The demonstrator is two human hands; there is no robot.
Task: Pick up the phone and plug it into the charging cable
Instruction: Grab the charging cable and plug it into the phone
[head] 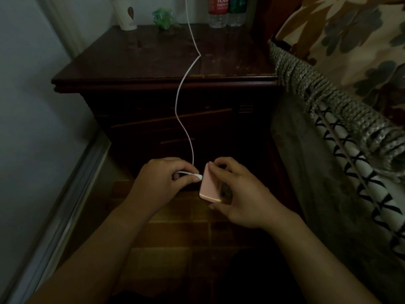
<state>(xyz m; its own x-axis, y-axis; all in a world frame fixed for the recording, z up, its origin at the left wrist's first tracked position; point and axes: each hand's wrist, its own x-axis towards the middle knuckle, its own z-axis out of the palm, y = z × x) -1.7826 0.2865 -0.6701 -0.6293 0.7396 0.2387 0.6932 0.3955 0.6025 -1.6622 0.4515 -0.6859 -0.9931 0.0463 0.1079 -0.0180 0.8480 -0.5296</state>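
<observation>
A pink phone (pixel 209 187) is held back-side up in front of the dark nightstand, gripped by my right hand (pixel 238 194) along its edges. My left hand (pixel 162 183) pinches the white plug (pixel 197 175) of the charging cable (pixel 182 102), with the plug tip touching the phone's left end. Whether the plug sits inside the port I cannot tell. The white cable rises from my left hand, crosses the nightstand top and leaves the view at the top.
On the dark wooden nightstand (pixel 142 60) stand a paper cup (pixel 126 14), a crumpled green bag (pixel 164 18) and two water bottles (pixel 226 10) at the back. A bed with patterned blankets (pixel 341 106) lies to the right. A pale wall runs on the left.
</observation>
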